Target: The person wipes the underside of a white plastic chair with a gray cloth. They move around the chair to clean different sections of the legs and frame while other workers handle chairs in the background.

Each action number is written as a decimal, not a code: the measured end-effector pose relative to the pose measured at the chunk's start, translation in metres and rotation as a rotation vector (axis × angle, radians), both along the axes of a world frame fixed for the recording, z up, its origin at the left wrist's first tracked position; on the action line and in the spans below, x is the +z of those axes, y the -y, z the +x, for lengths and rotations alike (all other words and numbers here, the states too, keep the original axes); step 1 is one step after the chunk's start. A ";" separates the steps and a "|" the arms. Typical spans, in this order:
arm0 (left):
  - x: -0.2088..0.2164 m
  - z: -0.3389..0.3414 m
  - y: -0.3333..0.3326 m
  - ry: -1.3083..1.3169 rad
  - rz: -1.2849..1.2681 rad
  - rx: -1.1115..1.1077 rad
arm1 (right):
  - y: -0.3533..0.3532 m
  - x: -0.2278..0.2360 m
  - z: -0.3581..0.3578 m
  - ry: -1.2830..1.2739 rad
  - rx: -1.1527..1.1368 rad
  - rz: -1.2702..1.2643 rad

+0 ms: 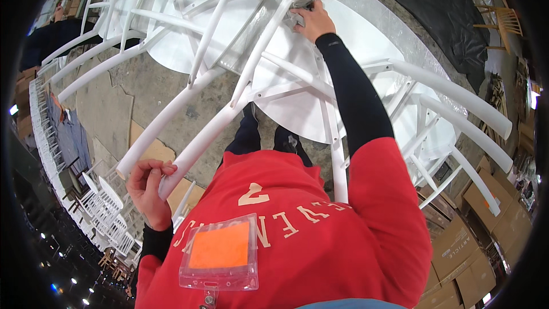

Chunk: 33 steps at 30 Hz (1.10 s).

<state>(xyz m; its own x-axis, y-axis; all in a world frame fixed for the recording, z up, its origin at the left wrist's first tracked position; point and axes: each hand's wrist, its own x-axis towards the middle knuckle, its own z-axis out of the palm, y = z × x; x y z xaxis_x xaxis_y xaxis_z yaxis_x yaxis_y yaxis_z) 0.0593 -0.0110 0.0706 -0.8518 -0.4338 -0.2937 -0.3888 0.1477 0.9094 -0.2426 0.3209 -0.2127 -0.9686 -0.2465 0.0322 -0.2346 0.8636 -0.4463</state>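
A white wooden chair stands upside down before me, its round seat (366, 34) lowest and its legs pointing up. Near the top of the view, my right hand (317, 22) presses a crumpled grey cloth (294, 18) around the base of a leg, where it meets the frame. My left hand (150, 186), at the lower left, has its curled fingers on the free end of a long white chair leg (197, 143). White crossbars (300, 74) join the legs between my hands. The palm side of the right hand is hidden.
More upturned white chairs (171, 51) adjoin on the left, and others (440, 126) on the right. Plastic film (251, 28) lies beneath the seats. Flattened cardboard (151, 143) is on the concrete floor. Cardboard boxes (457, 246) stand at lower right, and stacked white chairs (106, 206) at far left.
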 end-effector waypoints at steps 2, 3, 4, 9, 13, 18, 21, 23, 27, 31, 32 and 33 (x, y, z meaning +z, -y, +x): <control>0.000 0.005 -0.001 0.017 -0.018 0.009 | 0.002 -0.004 0.018 0.100 0.011 0.071; -0.001 0.007 -0.004 0.022 -0.020 0.018 | -0.002 -0.002 0.035 0.151 0.019 0.113; 0.002 0.004 -0.008 0.031 -0.020 0.011 | -0.013 0.002 0.061 0.229 0.050 0.133; 0.003 0.006 -0.013 0.020 0.024 0.035 | -0.042 0.019 0.081 0.381 0.200 0.217; 0.005 0.001 -0.011 0.002 -0.020 -0.017 | -0.015 0.016 0.032 0.241 0.131 0.261; 0.007 0.000 -0.007 0.017 -0.058 -0.051 | 0.007 0.006 -0.009 -0.088 0.020 0.194; 0.006 0.001 -0.006 0.016 -0.040 -0.065 | 0.008 0.007 -0.001 0.048 0.059 0.247; 0.005 0.001 -0.007 0.001 -0.045 -0.081 | -0.015 0.006 0.029 0.178 0.175 0.219; 0.003 0.008 -0.007 -0.037 -0.024 -0.066 | -0.058 0.016 0.084 0.433 0.428 0.299; 0.003 0.006 -0.008 -0.009 -0.030 -0.054 | -0.027 0.031 0.021 0.337 0.474 0.404; 0.002 0.004 -0.008 -0.043 -0.030 -0.049 | -0.008 0.038 0.003 0.366 0.330 0.390; 0.002 0.003 -0.008 -0.076 -0.019 -0.058 | -0.002 0.033 -0.011 0.218 0.160 0.318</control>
